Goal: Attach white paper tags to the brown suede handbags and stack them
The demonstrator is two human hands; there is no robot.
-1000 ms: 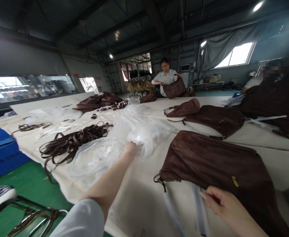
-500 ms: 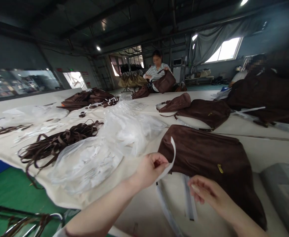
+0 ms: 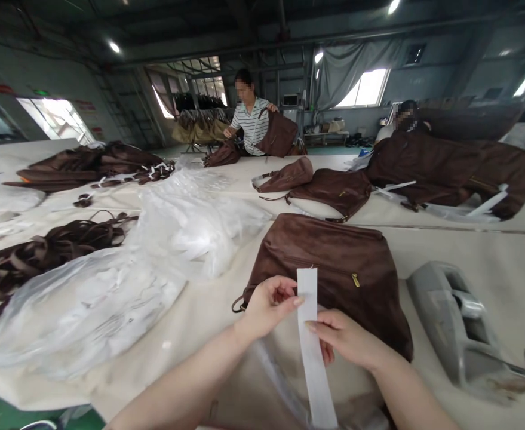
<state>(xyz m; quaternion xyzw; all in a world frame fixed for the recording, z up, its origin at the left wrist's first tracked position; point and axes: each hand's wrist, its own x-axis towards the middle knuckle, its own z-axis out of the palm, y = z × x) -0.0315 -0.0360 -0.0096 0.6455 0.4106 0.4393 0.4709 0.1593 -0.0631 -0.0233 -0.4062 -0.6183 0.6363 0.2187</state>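
Now the left hand (image 3: 262, 309) has thumb and fingers pinched on the edge of a flat white strip (image 3: 315, 364), the right hand (image 3: 354, 339) clamped on it lower down, right at the near side of the brown bag (image 3: 325, 242), and that limp, papery band could kink if the two grips pull unevenly. Filmy clear plastic (image 3: 199, 221) lies crumpled left of the bag, loose folds that might catch a forearm, while the bag looks soft, creased and leathery, with a chunky, smooth grey dispenser (image 3: 439, 316) to its right.
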